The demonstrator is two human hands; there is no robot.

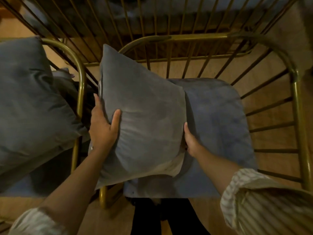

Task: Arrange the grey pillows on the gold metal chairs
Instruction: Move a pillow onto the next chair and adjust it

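Note:
I hold a grey pillow [144,114] tilted over the left part of a gold metal chair [296,106]. My left hand [103,126] grips the pillow's left edge, thumb on top. My right hand [190,139] grips its right edge, fingers tucked behind it. Under the pillow, a bluish-grey seat cushion [218,126] lies on the chair's seat. A second grey pillow [28,99] rests on the neighbouring gold chair [81,78] at the left.
Gold wire bars of the chair back and of further chairs [152,19] fill the top of the view. The floor [274,68] is light wood. My dark trouser legs [160,216] stand at the chair's front edge.

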